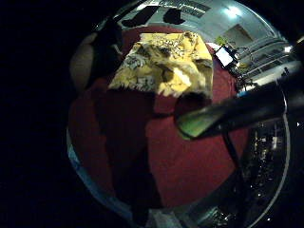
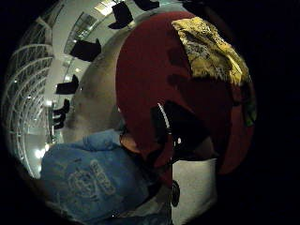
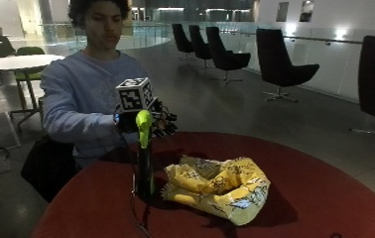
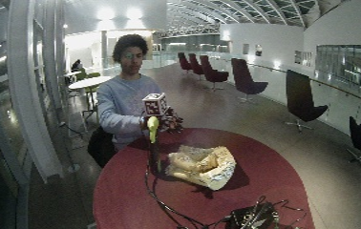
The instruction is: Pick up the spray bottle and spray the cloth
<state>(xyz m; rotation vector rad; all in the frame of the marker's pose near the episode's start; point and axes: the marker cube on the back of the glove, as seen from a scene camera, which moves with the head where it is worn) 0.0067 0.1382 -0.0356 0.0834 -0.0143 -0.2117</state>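
A dark spray bottle point(image 3: 145, 173) with a green spray head point(image 3: 143, 127) stands upright on the round red table point(image 3: 306, 198). It touches the left edge of a crumpled yellow patterned cloth point(image 3: 219, 186). My gloved right hand point(image 3: 159, 124) is raised just behind the spray head, at the head's height, with its fingers spread beside it and not seen curled round it. In the little finger side palm view the green head point(image 1: 194, 125) crosses close to the palm, above the table and the cloth point(image 1: 166, 61). The thumb side palm view shows the cloth point(image 2: 211, 51) on the table.
The person sits at the table's far left edge in a light blue sweatshirt point(image 3: 82, 99). A bundle of cables and a small device point(image 4: 253, 217) lie at the table's near edge. Black chairs point(image 3: 280, 64) stand on the floor behind.
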